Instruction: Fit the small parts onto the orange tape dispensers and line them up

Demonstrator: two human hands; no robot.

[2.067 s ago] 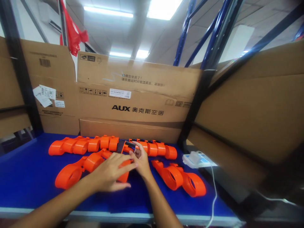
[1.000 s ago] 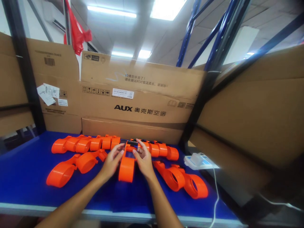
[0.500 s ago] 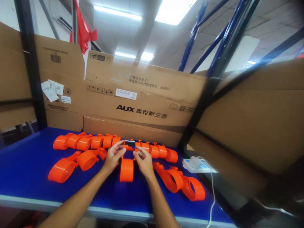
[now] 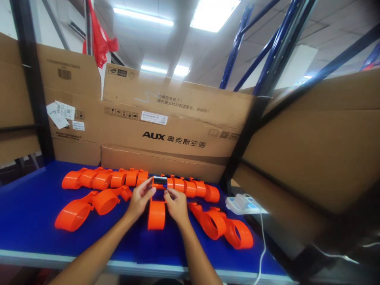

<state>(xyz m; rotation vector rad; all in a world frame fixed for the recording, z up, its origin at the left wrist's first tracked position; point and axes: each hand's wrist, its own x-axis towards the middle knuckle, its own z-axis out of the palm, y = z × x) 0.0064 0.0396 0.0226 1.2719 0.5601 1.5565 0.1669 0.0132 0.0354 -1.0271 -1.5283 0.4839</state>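
Note:
An orange plastic ring-shaped part (image 4: pixel 156 213) lies on the blue table (image 4: pixel 29 213) in front of me. My left hand (image 4: pixel 139 201) and my right hand (image 4: pixel 175 205) pinch its far end from either side, where a small black piece (image 4: pixel 159 181) sits against it. Just behind it runs a row of several orange parts (image 4: pixel 118 179), lined up side by side.
Two more orange parts (image 4: pixel 89 206) lie left of my hands and two (image 4: pixel 228 228) to the right. A white power strip (image 4: pixel 242 204) with a cable sits at the table's right edge. Large cardboard boxes (image 4: pixel 175 126) wall the back and right. Blue and black rack posts stand around.
My left hand came off the orange part it covered and joined the right hand at the part's far end. The part now lies lengthways between my hands, with the black piece at its top.

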